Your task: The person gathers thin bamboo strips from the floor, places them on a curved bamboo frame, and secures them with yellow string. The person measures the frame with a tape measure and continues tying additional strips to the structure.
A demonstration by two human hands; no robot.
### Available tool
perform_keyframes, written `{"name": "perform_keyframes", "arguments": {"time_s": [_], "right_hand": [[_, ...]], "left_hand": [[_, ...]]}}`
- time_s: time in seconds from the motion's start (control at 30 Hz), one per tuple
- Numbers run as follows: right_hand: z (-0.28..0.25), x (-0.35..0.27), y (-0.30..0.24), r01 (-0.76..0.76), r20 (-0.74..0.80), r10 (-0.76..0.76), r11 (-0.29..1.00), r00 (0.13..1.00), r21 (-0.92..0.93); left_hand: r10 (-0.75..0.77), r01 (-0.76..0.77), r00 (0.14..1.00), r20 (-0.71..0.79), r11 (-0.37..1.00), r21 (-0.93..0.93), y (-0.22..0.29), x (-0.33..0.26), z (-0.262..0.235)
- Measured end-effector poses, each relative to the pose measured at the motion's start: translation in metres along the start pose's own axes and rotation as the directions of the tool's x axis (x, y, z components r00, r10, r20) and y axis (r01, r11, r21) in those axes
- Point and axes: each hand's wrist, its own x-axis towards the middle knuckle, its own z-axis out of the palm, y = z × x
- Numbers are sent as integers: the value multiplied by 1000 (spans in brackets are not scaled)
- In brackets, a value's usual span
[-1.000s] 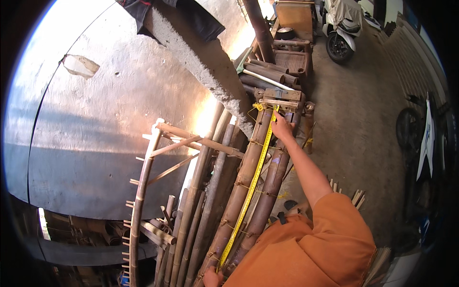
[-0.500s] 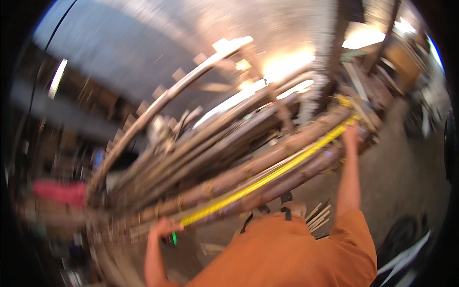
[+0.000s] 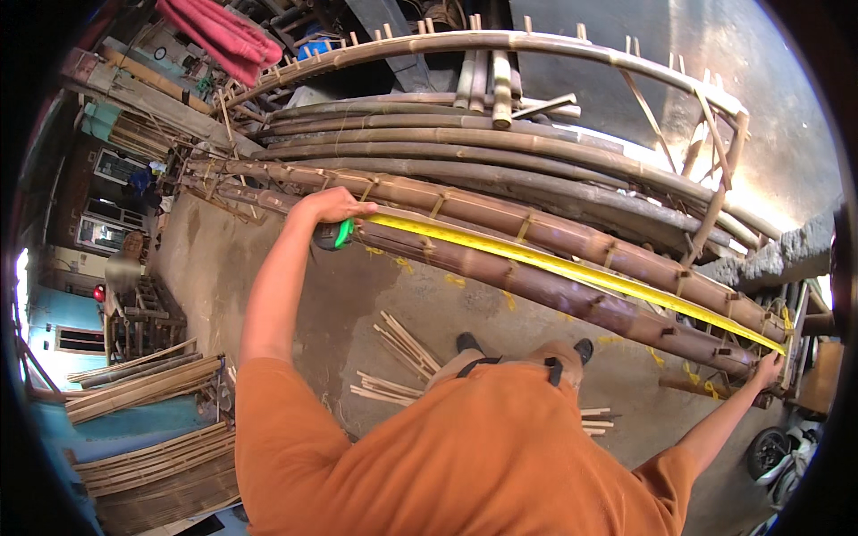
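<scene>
My left hand is closed around a black and green tape measure, just above two long bamboo poles. From it a yellow tape blade stretches out to the right, along the gap between the far pole and the near pole. At the poles' right end, my right hand is closed, pinching the end of the blade. Short wooden pegs stick out of both poles. Yellow ties hang beneath the near one.
Several bamboo poles lie stacked behind, under a curved pegged rail. Thin bamboo strips lie on the concrete floor by my feet. Bamboo panels stand at the lower left. A wheel is at the right.
The view has swung, so the poles now slope down to the right instead of up, and the picture is sharper. Both hands still hold the stretched tape.
</scene>
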Motion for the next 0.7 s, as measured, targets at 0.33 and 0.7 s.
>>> {"name": "perform_keyframes", "arguments": {"time_s": [0.33, 0.7], "right_hand": [[-113, -401, -395, 113, 350, -430, 749, 832, 652], [-121, -617, -637, 495, 429, -758, 648, 491, 578]], "left_hand": [[-39, 50, 997, -59, 980, 194, -131, 76, -66], [116, -110, 992, -52, 988, 111, -235, 142, -67]]}}
